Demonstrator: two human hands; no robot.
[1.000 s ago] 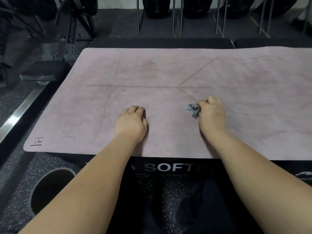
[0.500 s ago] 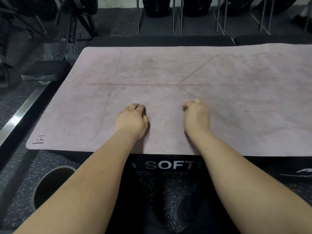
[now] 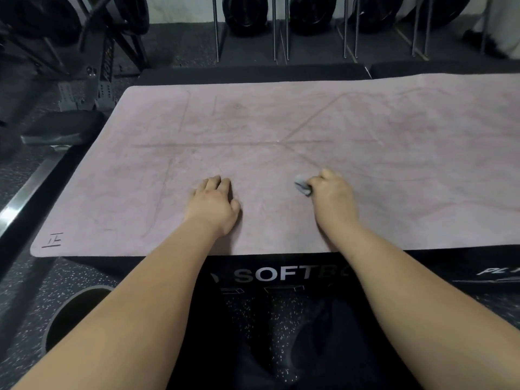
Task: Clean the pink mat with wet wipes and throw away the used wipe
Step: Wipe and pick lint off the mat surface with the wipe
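Along the lower edge of the frame, two bare forearms reaching up from the corners over dark speckled floor (image 3: 253, 313). At lower left, a grey-rimmed round opening (image 3: 76, 313), dark inside, standing on that floor. Just above, across the lower middle, the front face of a black box (image 3: 281, 274) lettered "SOFTB", the rest of the word cut off by the right forearm. On top of it, spread flat from middle left to the right edge, the pink mat (image 3: 394, 164), crossed by faint lines and darker smudges, with a small logo mark (image 3: 52, 240) at its lower-left corner. Left of centre, the left hand (image 3: 213, 205) palm down on the mat, fingers close together, thumb tucked alongside, nothing visible in it; cannot tell whether the fingertips lie flat or curl under, hidden past the knuckles. Right of centre, apart from it, the right hand (image 3: 333, 195) knuckles up on the mat, fingers curled tight round a crumpled grey-white wipe (image 3: 302, 186), a wad poking out toward frame left and touching the mat. Farther off at middle left, a slanting metal rail (image 3: 25, 190) and a black bench pad (image 3: 62, 128). Across the top, thin upright metal rods (image 3: 216, 29) and dark weight plates (image 3: 244, 9).
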